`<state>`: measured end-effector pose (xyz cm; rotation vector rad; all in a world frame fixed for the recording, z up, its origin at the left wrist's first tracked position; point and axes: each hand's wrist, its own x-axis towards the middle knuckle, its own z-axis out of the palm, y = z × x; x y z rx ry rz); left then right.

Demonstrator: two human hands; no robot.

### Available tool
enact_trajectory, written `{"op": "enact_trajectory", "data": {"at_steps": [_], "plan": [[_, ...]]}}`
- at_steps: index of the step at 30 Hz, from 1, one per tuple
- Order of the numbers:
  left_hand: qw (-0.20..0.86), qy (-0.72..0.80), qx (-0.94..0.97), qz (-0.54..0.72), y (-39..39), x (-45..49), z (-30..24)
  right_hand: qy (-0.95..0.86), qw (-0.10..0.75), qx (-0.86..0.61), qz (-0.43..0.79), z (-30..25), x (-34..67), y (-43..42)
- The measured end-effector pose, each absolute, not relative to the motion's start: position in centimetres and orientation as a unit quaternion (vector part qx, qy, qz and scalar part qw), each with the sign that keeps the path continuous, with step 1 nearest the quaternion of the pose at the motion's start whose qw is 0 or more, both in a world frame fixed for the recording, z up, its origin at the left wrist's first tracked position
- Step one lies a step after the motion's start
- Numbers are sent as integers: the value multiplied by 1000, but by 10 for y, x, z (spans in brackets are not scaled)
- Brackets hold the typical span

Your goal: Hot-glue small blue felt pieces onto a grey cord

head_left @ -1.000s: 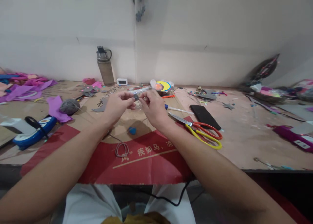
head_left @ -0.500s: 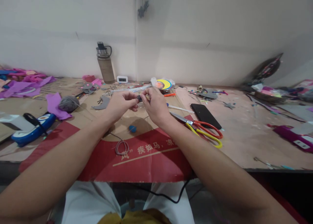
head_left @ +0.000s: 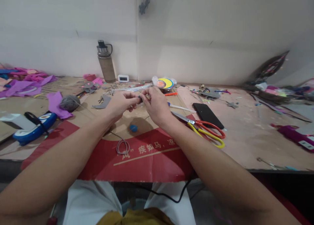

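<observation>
Both hands meet over the cardboard at the middle of the table. Between their fingertips is a small dark piece [head_left: 140, 99], too small to name. My left hand [head_left: 125, 103] pinches it from the left, and my right hand [head_left: 156, 103] closes on it from the right. Under the hands lies a blue piece [head_left: 133, 128] on the cardboard. A loop of grey cord [head_left: 123, 147] rests nearer to me, its tail running up toward my left wrist. Scissors [head_left: 200, 126] with red and yellow handles lie right beside my right forearm.
Right of the scissors is a black phone [head_left: 208, 115]. A ball of grey yarn [head_left: 70, 103] and a blue power strip [head_left: 36, 128] are at left. A water bottle [head_left: 106, 64] and small white clock [head_left: 123, 78] stand by the wall. The red cardboard [head_left: 147, 166] reaches the front edge.
The hands stay together at nearly the same spot, with the dark piece turned slightly between the fingertips. The whole view has shifted a little; the table things lie as before.
</observation>
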<state>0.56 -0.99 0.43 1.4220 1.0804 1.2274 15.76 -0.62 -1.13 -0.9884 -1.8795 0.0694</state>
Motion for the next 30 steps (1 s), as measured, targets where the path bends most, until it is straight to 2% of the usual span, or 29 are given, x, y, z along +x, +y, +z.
{"op": "enact_trajectory", "data": {"at_steps": [12, 30], "plan": [[458, 395, 572, 554, 2, 1, -7, -759, 510, -399, 60, -18, 151, -12], [488, 398, 545, 553, -10, 13, 3, -622, 559, -460, 298, -16, 149, -6]]}}
